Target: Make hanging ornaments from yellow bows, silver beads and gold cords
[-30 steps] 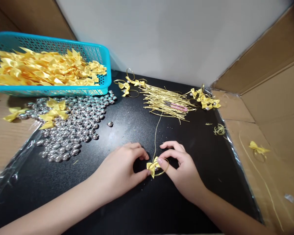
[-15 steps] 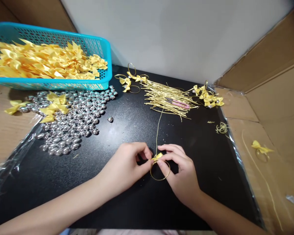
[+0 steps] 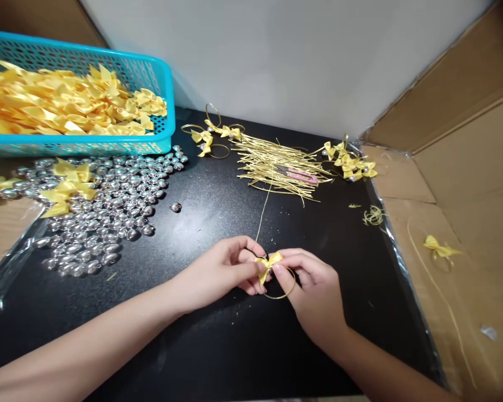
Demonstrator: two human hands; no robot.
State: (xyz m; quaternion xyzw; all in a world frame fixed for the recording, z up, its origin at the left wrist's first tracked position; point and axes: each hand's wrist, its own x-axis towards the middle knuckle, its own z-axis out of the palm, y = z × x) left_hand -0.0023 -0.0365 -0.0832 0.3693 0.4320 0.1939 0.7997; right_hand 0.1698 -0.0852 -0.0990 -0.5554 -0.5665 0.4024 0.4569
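A small yellow ribbon bow (image 3: 267,263) with a gold cord loop (image 3: 285,291) under it sits between my two hands, just above the black table top (image 3: 218,346). My left hand (image 3: 226,269) pinches the bow from the left. My right hand (image 3: 311,285) pinches it from the right, fingers curled over the loop. One loose gold cord (image 3: 263,207) runs from the bow up to the pile of gold cords (image 3: 276,167).
A turquoise basket (image 3: 159,106) full of yellow bows stands at the back left. Several silver beads (image 3: 109,206) lie spread below it with a few bows on top. Finished bows (image 3: 352,164) lie at the back right; pink-handled scissors (image 3: 299,176) rest on the cords. Cardboard walls (image 3: 461,145) stand to the right.
The bow was flat by the table, then turned edge-on, and now stands upright between my fingertips. Both hands have risen slightly and closed in on it.
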